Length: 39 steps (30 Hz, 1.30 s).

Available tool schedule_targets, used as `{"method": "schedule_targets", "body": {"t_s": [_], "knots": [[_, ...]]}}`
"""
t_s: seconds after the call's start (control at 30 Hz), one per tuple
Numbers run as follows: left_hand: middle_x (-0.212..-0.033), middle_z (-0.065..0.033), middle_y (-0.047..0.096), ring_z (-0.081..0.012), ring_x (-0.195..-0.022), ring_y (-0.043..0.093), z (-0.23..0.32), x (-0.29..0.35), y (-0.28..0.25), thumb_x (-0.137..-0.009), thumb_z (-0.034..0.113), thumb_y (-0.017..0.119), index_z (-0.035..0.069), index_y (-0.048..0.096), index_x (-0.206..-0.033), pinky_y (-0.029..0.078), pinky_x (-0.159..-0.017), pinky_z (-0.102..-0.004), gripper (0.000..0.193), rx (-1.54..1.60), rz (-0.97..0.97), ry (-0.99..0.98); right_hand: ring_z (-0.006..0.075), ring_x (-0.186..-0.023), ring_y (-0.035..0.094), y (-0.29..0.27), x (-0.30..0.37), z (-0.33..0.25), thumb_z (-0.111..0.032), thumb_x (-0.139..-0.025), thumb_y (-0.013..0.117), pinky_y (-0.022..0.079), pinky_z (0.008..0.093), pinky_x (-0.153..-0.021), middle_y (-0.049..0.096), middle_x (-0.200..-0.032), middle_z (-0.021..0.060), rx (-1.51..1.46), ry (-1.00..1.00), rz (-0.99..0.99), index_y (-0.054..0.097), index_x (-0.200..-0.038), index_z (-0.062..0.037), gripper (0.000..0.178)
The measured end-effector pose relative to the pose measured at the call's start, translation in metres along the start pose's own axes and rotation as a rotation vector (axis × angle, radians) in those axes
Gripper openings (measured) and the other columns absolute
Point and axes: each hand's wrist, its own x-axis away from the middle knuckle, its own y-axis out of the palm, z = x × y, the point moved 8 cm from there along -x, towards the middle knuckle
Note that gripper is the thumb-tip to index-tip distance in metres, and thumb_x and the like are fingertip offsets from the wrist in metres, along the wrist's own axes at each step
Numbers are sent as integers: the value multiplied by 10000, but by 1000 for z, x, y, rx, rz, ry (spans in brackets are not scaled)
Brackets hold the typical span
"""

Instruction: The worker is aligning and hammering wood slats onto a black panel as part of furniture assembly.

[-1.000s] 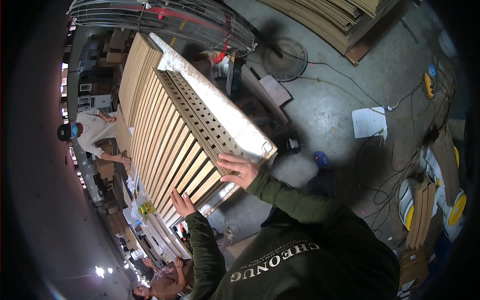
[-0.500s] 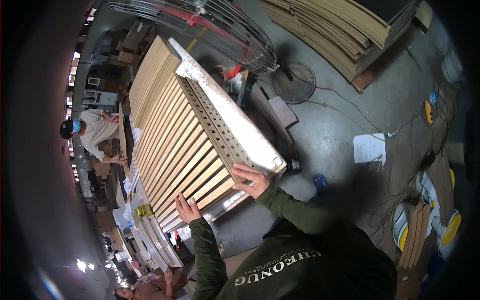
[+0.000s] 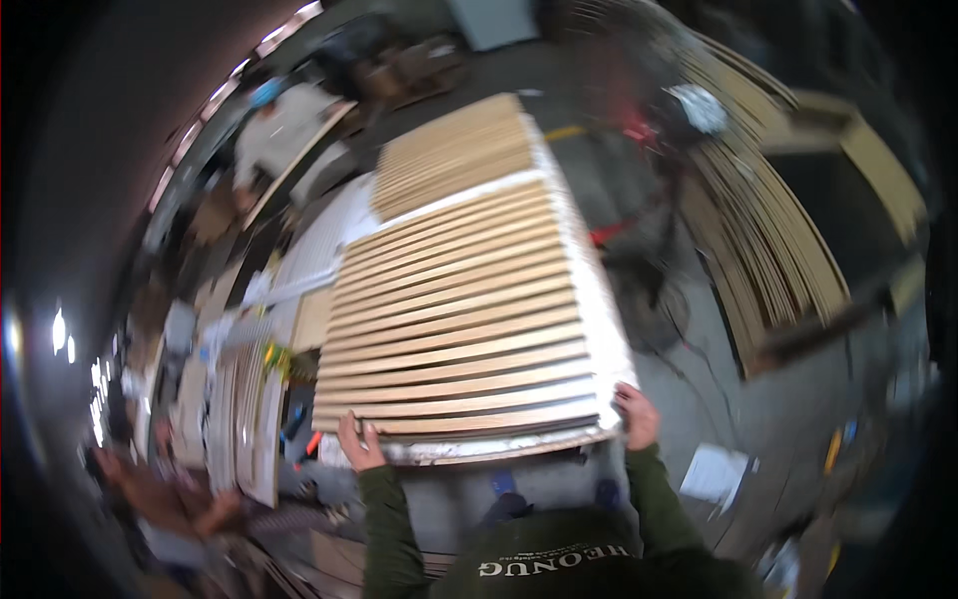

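Note:
A row of pale wooden slats (image 3: 459, 309) lies side by side on a white-topped worktable (image 3: 596, 329), with narrow dark gaps between them. My left hand (image 3: 361, 446) is at the near left end of the slats, fingers apart and fingertips against the nearest one. At the near right corner is my right hand (image 3: 639, 417), its fingers stretched toward the table edge beside the slat ends; blur hides how firmly it touches. Beyond the row, a second group of closely set slats (image 3: 454, 155) rests on the same table.
A person in a light top (image 3: 284, 130) handles a long board at the far left. Another person (image 3: 165, 494) is at the lower left, near stacked strips (image 3: 239, 419). Curved wooden panels (image 3: 768, 240) are stacked at right. A paper sheet (image 3: 715, 473) and cables lie on the floor.
My view has swung, so the table now points nearly straight ahead. My right hand has moved off the slotted side of the slats to the table's near right corner; my left hand stays near the slats' left end.

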Motion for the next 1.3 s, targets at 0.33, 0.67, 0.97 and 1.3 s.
{"method": "schedule_targets", "body": {"t_s": [0.33, 0.67, 0.97, 1.3], "knots": [[-1132, -180, 405, -335, -1069, 358, -257, -13, -67, -578, 22, 535, 9, 467, -1064, 287, -913, -388, 491, -246, -53, -342, 145, -853, 519, -52, -27, -84, -144, -816, 495, 432, 263, -756, 546, -926, 82, 148, -259, 278, 504, -1020, -3, 248], [-972, -97, 452, -269, -948, 405, -308, -35, -37, -558, 89, 572, 38, 479, -1005, 305, -816, -419, 460, -158, -349, -316, 122, -787, 536, 294, -52, -139, -78, -737, 563, 420, 236, -717, 564, -860, 66, 692, -275, -381, 554, -926, 7, 207], [-1051, -102, 454, -273, -1043, 393, -350, -25, -47, -738, 288, 468, 98, 525, -1017, 223, -868, -407, 342, -367, -138, -472, 315, -1030, 432, 405, -57, -54, -317, -494, 772, 397, 378, -830, 433, -1119, 164, 1487, -371, -870, 391, -1156, -70, 803], [-1023, -106, 508, -272, -1021, 443, -368, -15, -34, -707, 320, 442, 90, 570, -950, 192, -876, -385, 359, -402, -78, -490, 264, -861, 507, 436, -45, -49, -311, -395, 810, 465, 317, -663, 441, -1083, 174, 1564, -433, -1037, 376, -1160, -50, 917]]}}
